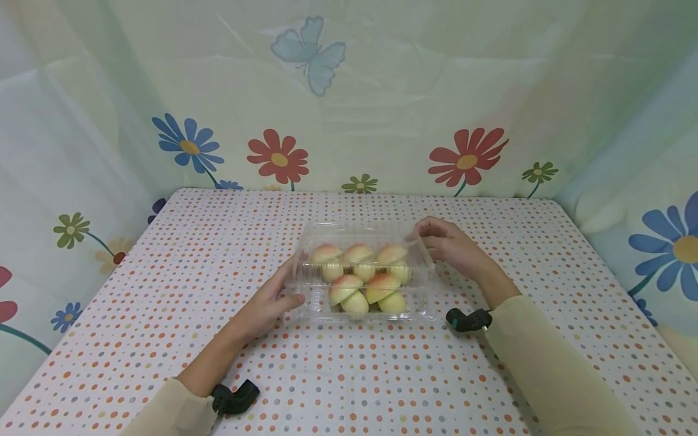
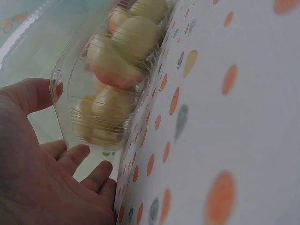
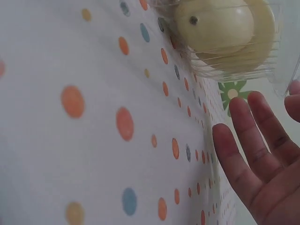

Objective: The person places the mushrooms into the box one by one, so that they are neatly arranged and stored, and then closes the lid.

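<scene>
A clear plastic clamshell box [image 1: 313, 303] sits on the table, its transparent lid [image 1: 420, 266] tilted up over the front. Inside are several yellow peach-like pieces [image 1: 355, 303] with red-tinged tops. At the box's left end my left hand [image 1: 267, 306] holds the edge, thumb toward the front and fingers farther back. The thumb [image 2: 44, 93] touches the plastic rim in the left wrist view. My right hand [image 1: 449, 245] pinches the lid's edge at the right rear. In the right wrist view its other fingers [image 3: 253, 140] spread out beside the box, while the pinch is partly cut off.
A dotted cloth covers the table [image 1: 349, 375]. Behind and at both sides hangs a pale curtain [image 1: 382, 103] printed with flowers and a butterfly. Black wrist devices [image 1: 235, 398] sit at both sleeve cuffs, the right device [image 1: 468, 320] close to the box's right side.
</scene>
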`<state>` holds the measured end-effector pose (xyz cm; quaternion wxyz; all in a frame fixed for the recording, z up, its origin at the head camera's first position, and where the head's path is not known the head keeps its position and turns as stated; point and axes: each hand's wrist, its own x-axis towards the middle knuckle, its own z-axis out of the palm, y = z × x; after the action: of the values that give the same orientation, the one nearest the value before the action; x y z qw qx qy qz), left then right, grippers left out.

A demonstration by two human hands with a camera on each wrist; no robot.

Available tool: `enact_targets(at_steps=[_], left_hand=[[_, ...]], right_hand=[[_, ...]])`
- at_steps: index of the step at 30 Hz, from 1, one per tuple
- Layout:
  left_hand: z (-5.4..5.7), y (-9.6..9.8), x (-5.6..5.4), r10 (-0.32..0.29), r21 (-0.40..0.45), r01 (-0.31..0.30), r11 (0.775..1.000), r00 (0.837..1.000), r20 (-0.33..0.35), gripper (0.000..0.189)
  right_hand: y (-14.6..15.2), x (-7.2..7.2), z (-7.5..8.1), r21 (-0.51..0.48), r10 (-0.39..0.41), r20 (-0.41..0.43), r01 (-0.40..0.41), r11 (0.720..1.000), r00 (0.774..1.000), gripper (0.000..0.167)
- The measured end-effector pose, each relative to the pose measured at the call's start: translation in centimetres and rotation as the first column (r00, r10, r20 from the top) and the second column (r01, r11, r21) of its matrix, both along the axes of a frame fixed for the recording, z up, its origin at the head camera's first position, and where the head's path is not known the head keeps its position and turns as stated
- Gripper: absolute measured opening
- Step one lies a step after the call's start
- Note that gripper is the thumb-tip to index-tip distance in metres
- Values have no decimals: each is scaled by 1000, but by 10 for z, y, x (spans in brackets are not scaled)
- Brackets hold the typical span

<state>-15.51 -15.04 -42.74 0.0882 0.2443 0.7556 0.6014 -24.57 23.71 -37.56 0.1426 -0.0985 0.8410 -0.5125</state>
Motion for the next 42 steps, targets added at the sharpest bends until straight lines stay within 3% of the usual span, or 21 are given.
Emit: enact_targets(at_steps=[7, 11, 17, 24, 35, 42], left_hand=[[0, 0, -1, 27, -37, -27, 999, 1000, 9, 84], [1, 1, 0, 34, -36, -33, 999, 999, 20, 84], [0, 2, 0, 25, -30, -25, 999, 1000, 14, 81], [3, 1, -1, 34, 6, -35, 999, 994, 102, 63], [9, -1, 5, 87, -24, -85, 996, 994, 70, 63], [11, 0, 6, 112, -81, -110, 991, 994, 21, 66]], right_hand=[[1, 5, 2, -41, -56, 47, 58, 997, 997, 31], [2, 12, 3, -37, -62, 30, 63, 997, 998, 31], [3, 26, 3, -34, -19, -9, 18, 999, 1000, 28], [3, 46, 5, -53, 23, -13, -24, 998, 1000, 34], [-3, 77, 13, -71, 7, 36, -5, 997, 999, 55], [-2, 91, 8, -72, 6, 6, -6, 997, 1000, 69]])
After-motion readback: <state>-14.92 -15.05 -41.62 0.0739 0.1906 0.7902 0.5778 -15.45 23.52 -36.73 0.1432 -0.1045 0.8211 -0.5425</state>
